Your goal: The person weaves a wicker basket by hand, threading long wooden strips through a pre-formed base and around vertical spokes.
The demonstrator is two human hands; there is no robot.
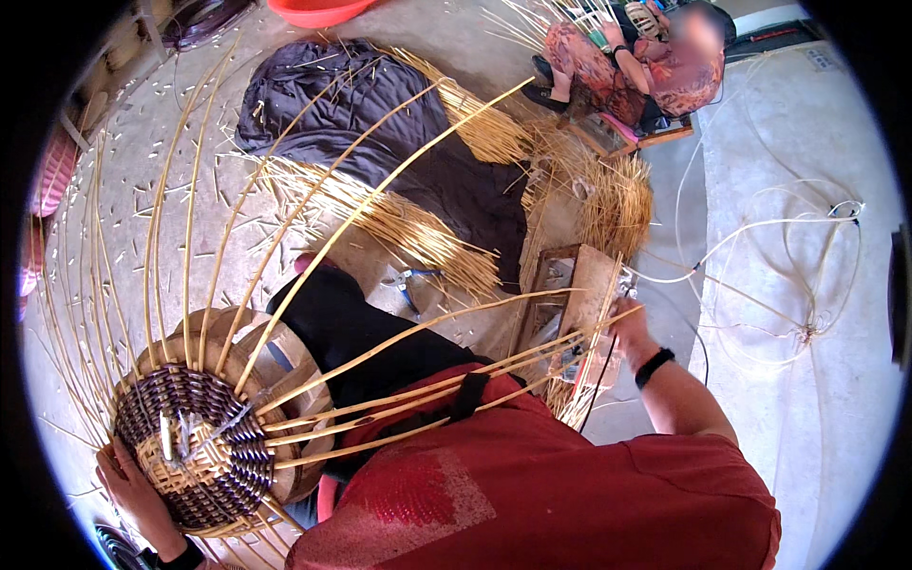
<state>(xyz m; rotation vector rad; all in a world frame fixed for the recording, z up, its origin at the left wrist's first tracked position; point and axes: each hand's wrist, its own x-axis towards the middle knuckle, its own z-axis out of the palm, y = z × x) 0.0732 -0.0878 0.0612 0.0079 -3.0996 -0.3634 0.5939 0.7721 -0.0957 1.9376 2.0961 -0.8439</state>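
The left hand (pixel 136 489), fingers extended and loosely spread, rests against the edge of a round, brown-and-tan woven wicker base (pixel 201 465) above the person's lap; long, pale-yellow rods (pixel 378 197) fan outward. Rightward, a brown wooden box (pixel 594 285) stands beside the curled right hand (pixel 631 328), its grip unclear.

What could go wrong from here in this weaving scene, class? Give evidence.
The long stakes crossing the red shirt could snag on it and bend.

Only the left hand is at the woven base, so the base might shift if that hand slips.

The pliers lie on the floor near the leg and could get kicked.
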